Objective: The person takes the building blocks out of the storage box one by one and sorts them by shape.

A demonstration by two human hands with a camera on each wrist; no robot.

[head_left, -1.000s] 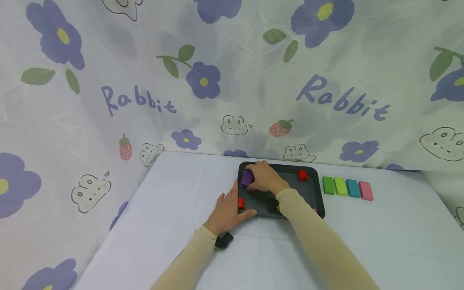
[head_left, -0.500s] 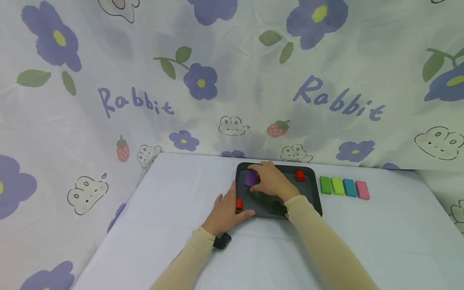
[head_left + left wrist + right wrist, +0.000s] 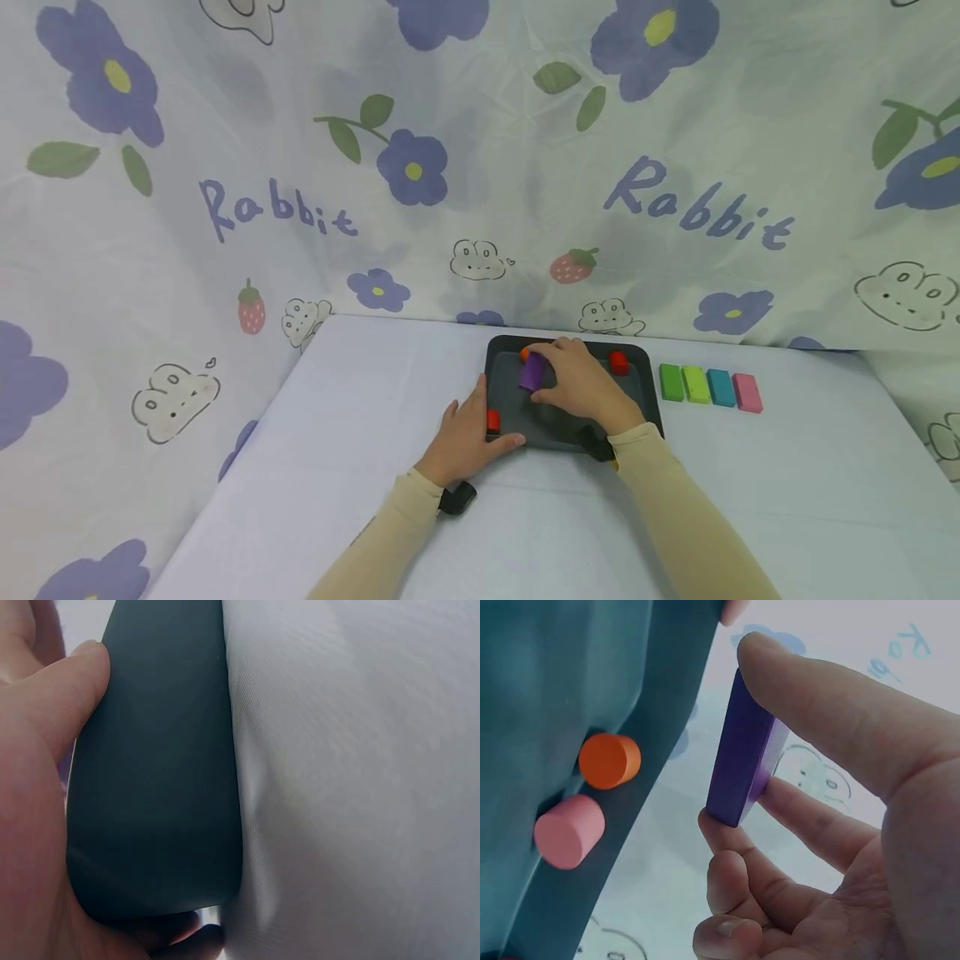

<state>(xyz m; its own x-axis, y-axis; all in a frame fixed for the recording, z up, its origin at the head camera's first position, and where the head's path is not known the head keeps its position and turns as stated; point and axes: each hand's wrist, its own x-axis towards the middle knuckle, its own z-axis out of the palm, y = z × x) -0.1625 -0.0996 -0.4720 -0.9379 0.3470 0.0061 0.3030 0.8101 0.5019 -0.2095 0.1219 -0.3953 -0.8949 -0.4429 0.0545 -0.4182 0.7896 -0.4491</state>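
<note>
A purple rectangular block is pinched between the thumb and fingers of my right hand, over the back left part of the dark tray. In the right wrist view the block stands on edge between thumb and fingertips, apart from the tray wall. An orange cylinder and a pink cylinder sit in the tray near its wall. My left hand rests at the tray's front left corner, fingers straight along the side and thumb along the front. The left wrist view shows the tray's outer wall.
Red pieces lie in the tray's back right and front left corners. Right of the tray stand green, lime, blue and pink blocks in a row. A patterned cloth hangs behind.
My right hand has carried the purple block rightward from the tray's left end and turned it. The orange cylinder has come into sight behind it. The left hand stays put on the tray.
</note>
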